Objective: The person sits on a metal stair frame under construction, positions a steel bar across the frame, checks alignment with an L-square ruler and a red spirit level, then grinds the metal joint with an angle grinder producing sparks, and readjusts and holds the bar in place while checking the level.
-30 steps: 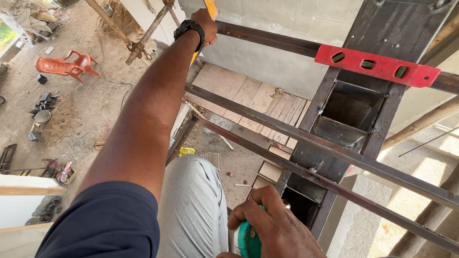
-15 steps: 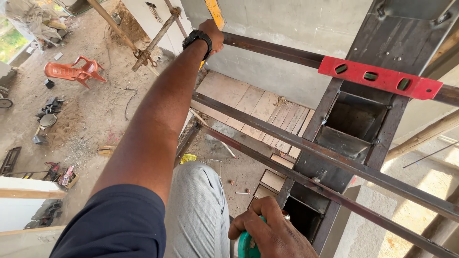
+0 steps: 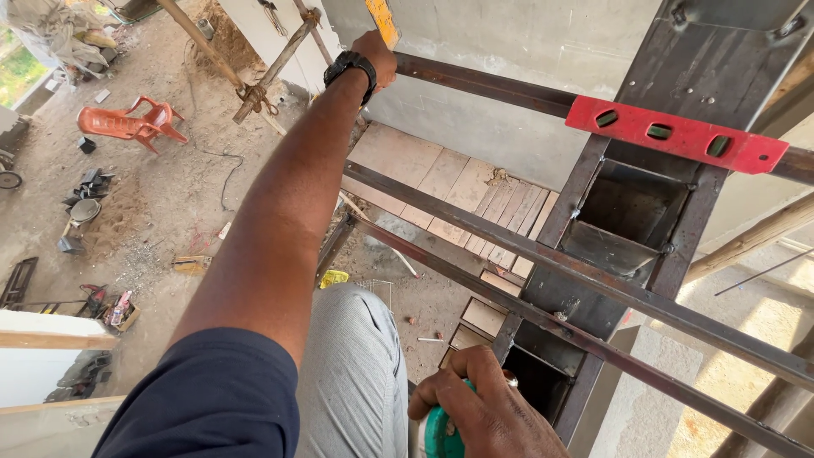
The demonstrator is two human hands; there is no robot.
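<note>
Stretching from the near right corner to the far top edge, a yellow tape measure blade shows only as a short strip with dark markings beside the far steel bar; its green round case sits low in the near foreground. The right hand is wrapped around that case, fingers curled shut over it, knuckles up. The left hand, with a black wristwatch, is at full arm's reach, fingers closed against the blade and the bar's end. A red spirit level lies across the dark steel frame to the right. Far below on the left, an orange plastic chair lies on the dirt floor.
</note>
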